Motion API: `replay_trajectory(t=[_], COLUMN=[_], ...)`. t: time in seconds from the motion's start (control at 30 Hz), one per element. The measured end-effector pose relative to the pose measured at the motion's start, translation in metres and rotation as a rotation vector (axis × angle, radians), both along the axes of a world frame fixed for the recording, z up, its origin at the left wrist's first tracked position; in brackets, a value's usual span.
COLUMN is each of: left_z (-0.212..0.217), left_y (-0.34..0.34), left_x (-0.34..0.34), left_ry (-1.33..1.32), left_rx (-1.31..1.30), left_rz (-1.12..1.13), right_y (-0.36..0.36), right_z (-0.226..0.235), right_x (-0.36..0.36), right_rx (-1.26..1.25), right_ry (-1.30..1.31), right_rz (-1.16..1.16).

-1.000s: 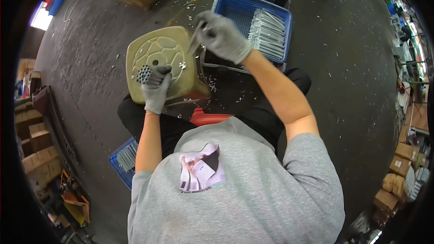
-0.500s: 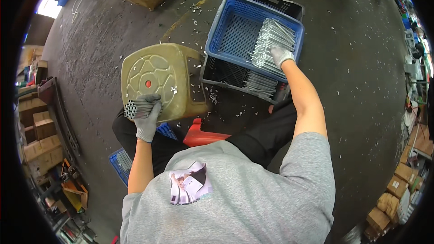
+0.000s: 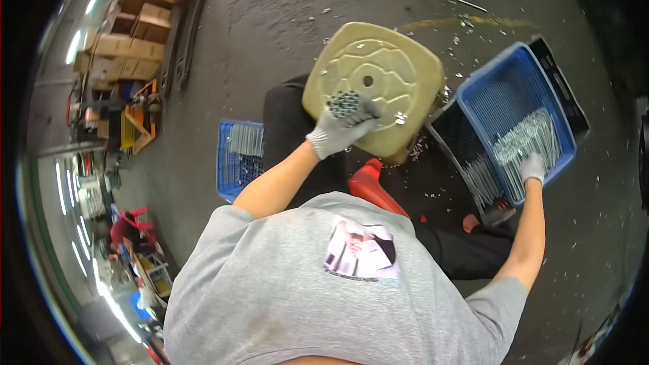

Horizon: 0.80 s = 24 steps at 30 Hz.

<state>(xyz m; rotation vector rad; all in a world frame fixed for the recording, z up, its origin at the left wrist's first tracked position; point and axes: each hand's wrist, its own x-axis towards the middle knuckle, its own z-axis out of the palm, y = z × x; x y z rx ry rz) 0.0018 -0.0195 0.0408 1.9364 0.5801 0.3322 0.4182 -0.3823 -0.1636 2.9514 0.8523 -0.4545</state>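
My left hand (image 3: 336,130), in a grey glove, grips a bundle of thin metal tubes (image 3: 346,102), ends up, resting on the seat of a yellow-green plastic stool (image 3: 395,71). My right hand (image 3: 532,167), also gloved, reaches into a blue plastic basket (image 3: 495,80) and lies on a heap of long silvery metal rods (image 3: 530,138); whether its fingers close on any I cannot tell. The blue basket sits on a black crate (image 3: 453,142) that holds more rods.
A second blue basket (image 3: 238,158) with metal pieces stands on the floor to my left. A red plastic seat (image 3: 370,186) is under me. Cardboard boxes (image 3: 132,23) and shelving line the far left. Metal scraps litter the grey concrete floor.
The view has swung so the stool and baskets sit further right. My right hand went from the stool to the blue basket and rests on the rods. My left hand keeps the tube bundle.
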Motion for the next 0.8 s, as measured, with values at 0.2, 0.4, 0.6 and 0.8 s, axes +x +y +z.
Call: replay_trajectory(t=[0.2,0.4,0.6,0.8], left_z=[-0.002,-0.019,-0.034,-0.021], left_y=[-0.004,0.009,0.01,0.004], left_x=[0.001,0.001,0.005,0.003], left_ry=[-0.267,-0.297,-0.345,-0.376], left_rx=[-0.346,-0.104,-0.036,-0.077], left_rz=[0.06,-0.013,-0.005,-0.013], right_y=[0.111,0.211,0.241,0.245], right_z=[0.164,0.314,0.336,0.334], right_x=[-0.079,-0.223,-0.281,-0.29], right_rx=[0.666,1.163,1.268,1.205], right_ry=[0.262,0.75,0.869,0.806], right_rz=[0.072,0.107,0.02,0.003])
